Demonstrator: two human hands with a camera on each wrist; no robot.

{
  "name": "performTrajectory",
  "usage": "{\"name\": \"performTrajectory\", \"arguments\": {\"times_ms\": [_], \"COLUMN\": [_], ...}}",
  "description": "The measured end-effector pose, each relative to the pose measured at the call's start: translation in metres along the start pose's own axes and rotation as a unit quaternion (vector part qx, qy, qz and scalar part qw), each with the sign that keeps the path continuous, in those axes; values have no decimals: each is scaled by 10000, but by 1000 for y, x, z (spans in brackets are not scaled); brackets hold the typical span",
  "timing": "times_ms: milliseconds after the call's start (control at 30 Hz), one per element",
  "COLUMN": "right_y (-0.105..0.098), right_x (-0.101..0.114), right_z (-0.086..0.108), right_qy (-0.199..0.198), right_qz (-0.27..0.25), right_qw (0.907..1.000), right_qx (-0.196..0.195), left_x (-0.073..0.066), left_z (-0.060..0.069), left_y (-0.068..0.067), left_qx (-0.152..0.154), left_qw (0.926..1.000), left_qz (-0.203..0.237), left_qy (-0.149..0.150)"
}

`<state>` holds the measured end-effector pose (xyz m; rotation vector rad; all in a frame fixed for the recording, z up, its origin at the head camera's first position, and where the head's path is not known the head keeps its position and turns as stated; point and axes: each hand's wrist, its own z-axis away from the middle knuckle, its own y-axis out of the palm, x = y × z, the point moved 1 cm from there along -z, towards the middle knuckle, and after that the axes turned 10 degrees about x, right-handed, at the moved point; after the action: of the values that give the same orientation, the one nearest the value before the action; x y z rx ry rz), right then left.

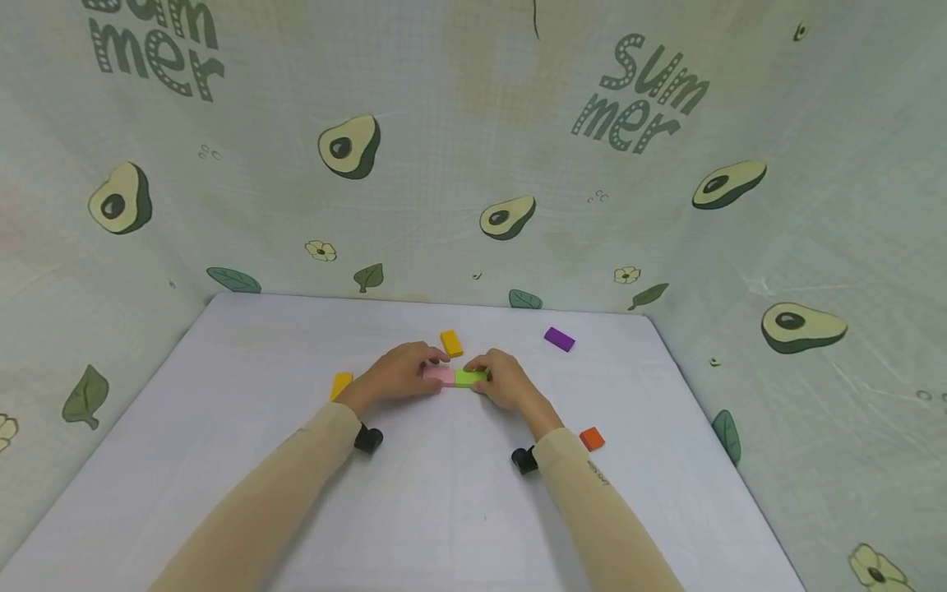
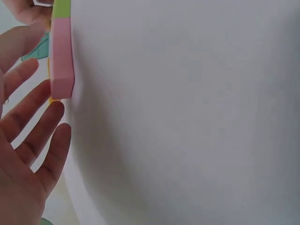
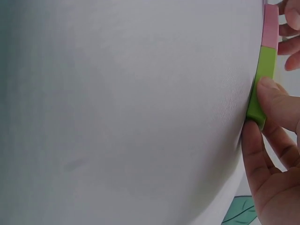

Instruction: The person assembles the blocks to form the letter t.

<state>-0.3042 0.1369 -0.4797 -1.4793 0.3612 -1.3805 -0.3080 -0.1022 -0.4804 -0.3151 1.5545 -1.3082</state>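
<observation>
- Pink block & green block touch end to end on the desk, toward its back edge.
- Their long line runs L to R, abt. the same way as that edge.
- L hand is closest to pink, w/ pink on its R. Fingers are spread; can't tell how hard they touch.
- R hand is closest to green, w/ green on its L. It pinches green.
- Yellow block lies just behind; purple block toward the back R corner.
</observation>
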Motion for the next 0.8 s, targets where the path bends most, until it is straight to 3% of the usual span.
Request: {"name": "performTrajectory", "arguments": {"times_ms": [167,333,533,800], "right_y": [-1,0,0,0], "right_x": [0,1,1,0], "right_z": [0,0,0,-1], "right_qy": [-1,35,79,120], "right_qz": [6,-3,3,-27], "right_qw": [10000,10000,10000,9999], "right_qx": [9,-2,31,47], "left_x": [3,4,10,13], "left_z": [-3,-9,-22,-45], "left_y": [-10,-23,-33,-35], "left_qx": [-4,-131,-91,132], "left_qw": [9997,9997,9997,9992], "left_qz": [125,122,109,-129], "left_qy": [-187,-177,-203,-356]}}
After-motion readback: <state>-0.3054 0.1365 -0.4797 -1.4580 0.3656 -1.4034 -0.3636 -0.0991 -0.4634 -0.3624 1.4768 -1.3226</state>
